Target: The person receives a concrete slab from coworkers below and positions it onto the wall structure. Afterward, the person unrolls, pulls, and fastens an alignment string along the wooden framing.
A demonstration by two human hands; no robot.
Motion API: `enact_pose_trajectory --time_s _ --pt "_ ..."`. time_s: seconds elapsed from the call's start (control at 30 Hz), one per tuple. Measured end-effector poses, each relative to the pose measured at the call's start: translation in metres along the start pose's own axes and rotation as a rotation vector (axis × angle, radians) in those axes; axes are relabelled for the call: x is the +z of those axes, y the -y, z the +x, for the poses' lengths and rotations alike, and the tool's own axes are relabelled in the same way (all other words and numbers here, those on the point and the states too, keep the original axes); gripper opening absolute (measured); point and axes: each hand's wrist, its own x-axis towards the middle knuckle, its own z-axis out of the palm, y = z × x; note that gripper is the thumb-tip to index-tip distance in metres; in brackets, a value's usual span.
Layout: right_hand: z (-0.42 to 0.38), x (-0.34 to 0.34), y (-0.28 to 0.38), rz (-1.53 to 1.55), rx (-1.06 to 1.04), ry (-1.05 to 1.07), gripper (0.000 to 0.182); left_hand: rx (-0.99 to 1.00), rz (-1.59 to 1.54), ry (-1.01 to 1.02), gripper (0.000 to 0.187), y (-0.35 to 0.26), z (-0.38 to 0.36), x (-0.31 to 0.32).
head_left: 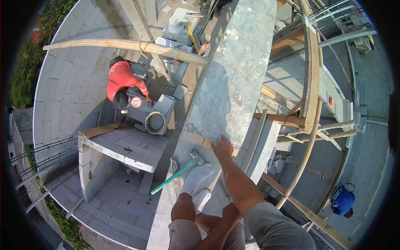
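My right hand [223, 147] is closed at the edge of a short wooden strip [197, 140] that lies across a long grey panel [241, 54]. My left hand [231, 213] rests low near my knees, partly behind my right forearm, and its fingers are hidden. A hammer [177, 173] with a green handle lies on the grey surface beside my sock-covered foot [196, 177], its metal head touching or close to the sock.
Below left, a person in red [123, 79] bends near a bucket [156, 122] and pale blocks [164, 103]. A bamboo pole [125, 45] crosses the upper left. Timber framing [311, 75] stands right. A person in blue [343, 201] is far below. Drops flank the panel.
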Motion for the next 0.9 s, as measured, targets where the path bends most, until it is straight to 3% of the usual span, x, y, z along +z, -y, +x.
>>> enact_pose_trajectory --time_s 0.13,0.23,0.33,0.43,0.53,0.63,0.73,0.83,0.9 --pt "0.000 0.001 -0.005 0.081 -0.053 0.008 0.054 -0.062 0.045 0.039 0.041 0.008 0.004 0.013" --pt "-0.007 0.000 -0.007 0.135 0.047 -0.049 0.051 -0.014 0.066 0.046 0.044 0.008 0.004 0.023" --pt "-0.012 0.010 -0.034 0.262 0.225 -0.299 0.054 0.075 0.070 -0.005 0.042 0.017 0.001 0.034" --pt "-0.025 0.023 -0.055 0.660 0.813 -0.268 0.059 0.139 0.126 -0.064 0.039 0.045 0.017 0.020" --pt "-0.024 0.054 -0.064 1.499 1.027 0.227 0.075 0.128 0.284 -0.194 0.038 0.109 0.076 -0.037" --pt "-0.001 0.088 -0.049 1.874 0.828 0.196 0.065 0.135 0.355 -0.265 0.038 0.139 0.107 -0.064" --pt "0.015 0.098 -0.033 2.161 0.866 0.038 0.058 0.145 0.375 -0.283 0.037 0.152 0.117 -0.065" --pt "0.008 0.079 -0.021 2.108 0.940 -0.041 0.050 0.156 0.380 -0.301 0.036 0.157 0.123 -0.064" --pt "0.001 0.072 -0.013 2.108 0.867 -0.047 0.051 0.158 0.386 -0.304 0.035 0.163 0.125 -0.061"
